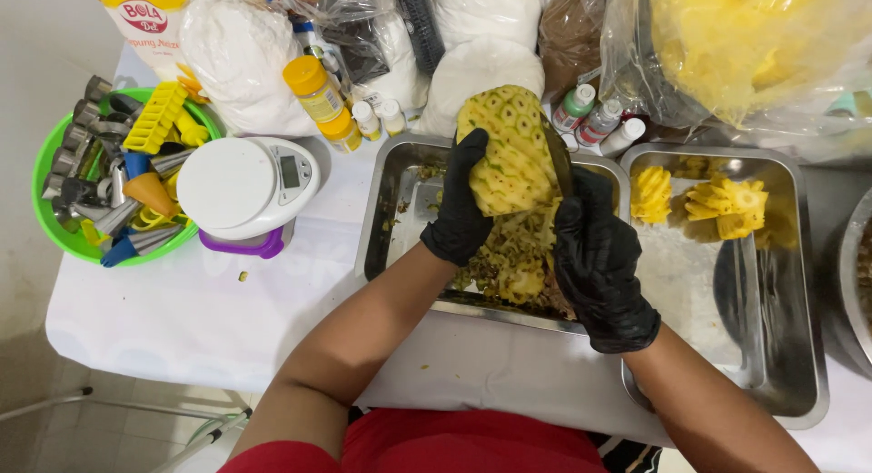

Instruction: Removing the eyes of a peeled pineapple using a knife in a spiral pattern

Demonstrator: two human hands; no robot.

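clothing: red fabric (454, 446) at the near edge, closest to the camera.
right hand (599, 264): in a black glove, fist closed around a knife whose dark blade (557, 155) lies against the fruit's right flank.
left hand (461, 205): black-gloved, fingers wrapped round the fruit's left side, gripping it.
peeled yellow pineapple (509, 146): upright, bumpy with brown eyes, held over the left tray.
left steel tray (391, 209): shiny, rectangular, scraps of peel piled under the hands.
right steel tray (772, 346): same make, just beside it; ridged yellow pineapple pieces (722, 205) at its far end.
white round kitchen scale (241, 187): smooth plastic, purple base, left of the trays.
green plastic bowl (54, 223): far left, heaped with metal cones and coloured cutters.
packages: white powder bags (241, 59) and small yellow-capped bottles (318, 91) along the far edge; clear bag of yellow fruit (745, 46) far right.
white tablecloth (182, 318): soft and creased.
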